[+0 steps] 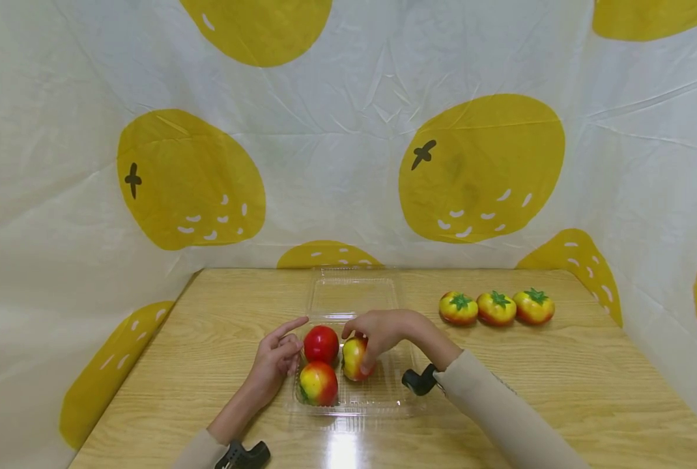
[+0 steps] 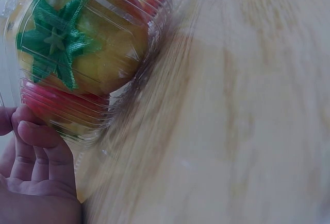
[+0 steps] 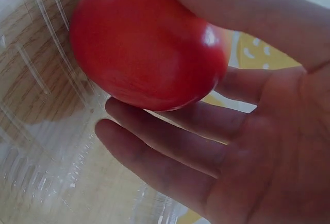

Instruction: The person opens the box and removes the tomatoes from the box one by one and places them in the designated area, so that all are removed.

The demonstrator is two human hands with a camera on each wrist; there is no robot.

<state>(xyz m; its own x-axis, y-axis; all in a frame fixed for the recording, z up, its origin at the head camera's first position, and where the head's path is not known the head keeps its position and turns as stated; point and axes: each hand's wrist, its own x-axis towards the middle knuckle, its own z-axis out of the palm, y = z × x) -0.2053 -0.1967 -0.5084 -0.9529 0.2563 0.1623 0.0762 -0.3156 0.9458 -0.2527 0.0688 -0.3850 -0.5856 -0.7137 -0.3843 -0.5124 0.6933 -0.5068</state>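
Note:
My right hand point(image 1: 380, 332) holds a red-and-yellow toy tomato point(image 3: 144, 44) over the right half of a clear plastic clamshell box point(image 1: 378, 410). In the right wrist view the thumb lies on one side of the tomato and the fingers on the other. A red tomato point(image 1: 321, 344) and a red-yellow tomato point(image 1: 319, 384) sit in the box's left half; the latter's green star-shaped top point(image 2: 55, 41) shows through the wall in the left wrist view. My left hand point(image 1: 273, 361) pinches the box's left edge, its index finger stretched out along the side.
The box's lid point(image 1: 354, 296) lies folded back behind it, towards the wall. Three yellow-red tomatoes point(image 1: 497, 308) with green tops stand in a row at the back right of the wooden table point(image 1: 501, 417). A white cloth with yellow fruit prints point(image 1: 337, 163) surrounds the table.

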